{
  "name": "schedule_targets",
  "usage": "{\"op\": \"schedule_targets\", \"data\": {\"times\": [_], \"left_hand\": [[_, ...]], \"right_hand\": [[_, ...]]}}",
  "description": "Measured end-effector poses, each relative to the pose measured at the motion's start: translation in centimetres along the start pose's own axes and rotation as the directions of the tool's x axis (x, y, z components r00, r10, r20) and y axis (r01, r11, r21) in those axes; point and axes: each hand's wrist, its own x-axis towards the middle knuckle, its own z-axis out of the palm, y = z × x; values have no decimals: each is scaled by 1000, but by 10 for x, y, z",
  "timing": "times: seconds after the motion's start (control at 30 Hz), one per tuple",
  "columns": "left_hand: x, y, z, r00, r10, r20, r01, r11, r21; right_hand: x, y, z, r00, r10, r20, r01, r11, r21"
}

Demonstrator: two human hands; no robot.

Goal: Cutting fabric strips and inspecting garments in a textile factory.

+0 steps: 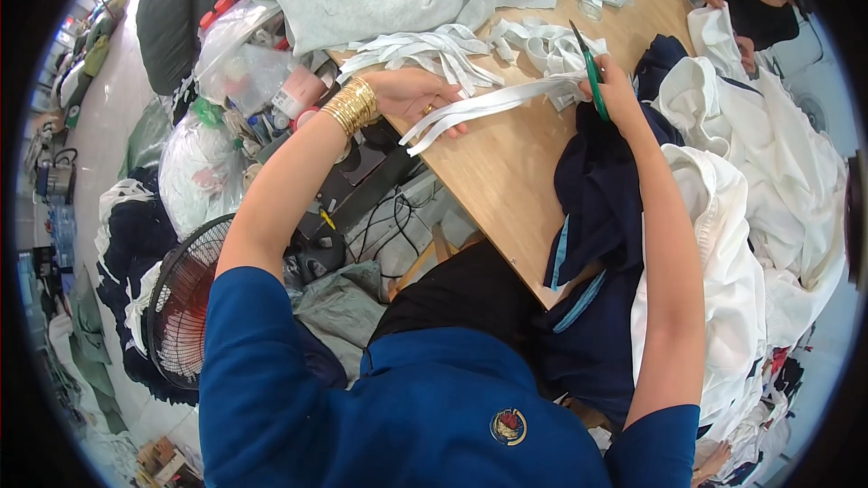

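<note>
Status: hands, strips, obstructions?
Left hand spread open at the white strips; right hand gripping green-handled scissors. Strips span between hands. Loose strip pile close beyond on table.

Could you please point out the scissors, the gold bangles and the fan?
Scissors point(593, 79): head view, green handle.
Gold bangles point(350, 107): head view, middle of the stack.
Fan point(183, 312): head view, wire guard.

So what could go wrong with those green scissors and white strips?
The right hand holds the scissors with the blades near piled strips, so one might get nicked. The long strips stretched between the hands have loose ends by the table's edge; they could slip off.
</note>
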Motion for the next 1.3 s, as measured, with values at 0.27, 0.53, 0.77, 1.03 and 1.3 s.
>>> {"op": "schedule_targets", "data": {"times": [0.27,0.53,0.77,1.03,1.3], "left_hand": [[6,30,2,962,-3,-271,173,776,606],[98,40,47,725,674,-143,-256,457,852],[104,42,42,860,499,-108,-297,660,690],[89,38,28,833,547,-86,-444,753,486],[57,55,52,965,246,-94,-207,930,305]], "right_hand": [[5,8,11,992,-126,3,126,989,-83],[0,-15,16,989,-141,52,144,989,-46],[2,-7,9,990,-139,24,139,990,19],[4,-16,3,988,-124,88,115,988,102],[2,-11,0,985,-157,68,154,987,50]]}}
